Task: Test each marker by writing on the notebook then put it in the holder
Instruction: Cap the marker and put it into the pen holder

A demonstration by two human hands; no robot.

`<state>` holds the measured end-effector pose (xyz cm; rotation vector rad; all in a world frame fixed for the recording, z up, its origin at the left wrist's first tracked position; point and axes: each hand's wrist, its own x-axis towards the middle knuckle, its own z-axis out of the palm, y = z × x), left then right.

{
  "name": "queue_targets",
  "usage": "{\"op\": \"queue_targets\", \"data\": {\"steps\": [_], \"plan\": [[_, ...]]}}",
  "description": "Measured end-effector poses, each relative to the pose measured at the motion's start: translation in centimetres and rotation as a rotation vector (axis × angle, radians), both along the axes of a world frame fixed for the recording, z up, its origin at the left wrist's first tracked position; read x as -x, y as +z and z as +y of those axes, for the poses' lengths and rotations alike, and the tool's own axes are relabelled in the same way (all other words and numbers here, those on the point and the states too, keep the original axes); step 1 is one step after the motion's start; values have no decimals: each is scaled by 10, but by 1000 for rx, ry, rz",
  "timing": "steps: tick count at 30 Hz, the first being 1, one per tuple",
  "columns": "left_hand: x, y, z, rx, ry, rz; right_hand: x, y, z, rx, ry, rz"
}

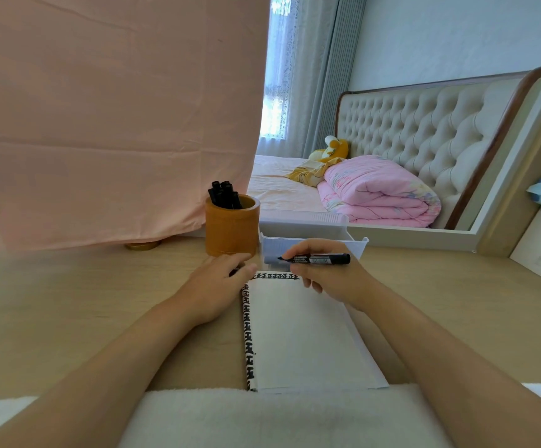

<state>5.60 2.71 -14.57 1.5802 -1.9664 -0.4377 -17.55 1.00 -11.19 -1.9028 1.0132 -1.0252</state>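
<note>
Marker (319, 259): a slim black barrel with a white printed label along its middle and an uncapped dark tip. It lies nearly level, its long axis running left to right across the view, tip pointing left and blunt end pointing right. It is held above the far end of the notebook (301, 334), just in front of a clear plastic bin (356, 245), and its tip is off the page.

The right hand (322, 274) grips the marker, fingers curled around the barrel near the tip end. The left hand (217, 286) rests palm down on the desk (68, 302) at the notebook's far left corner, fingers loosely bent; a small dark thing shows under its fingertips, but I cannot tell whether it is being gripped.

The notebook lies open flat on the desk, a blank white page facing up, with a black-and-white patterned edge along its left side and far end.

A brown round holder (232, 226) stands upright beyond the left hand, just left of the bin, with several black markers (224, 195) standing in it, leaning left.
</note>
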Motion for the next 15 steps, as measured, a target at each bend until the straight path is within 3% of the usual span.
{"op": "queue_targets", "data": {"steps": [4, 8, 11, 13, 15], "plan": [[-17, 4, -5, 21, 68, 107, -7, 13, 5, -41, 142, 65], [-33, 1, -9, 7, 129, -133, -13, 23, 11, -212, 287, 41], [-32, 1, -8, 21, 110, -195, -13, 26, 13, -325, 333, -1], [-33, 2, -7, 45, 106, -200, -14, 27, 14, -305, 318, 32], [-34, 6, -7, 78, 124, -158, -15, 26, 14, -178, 213, 182]]}}
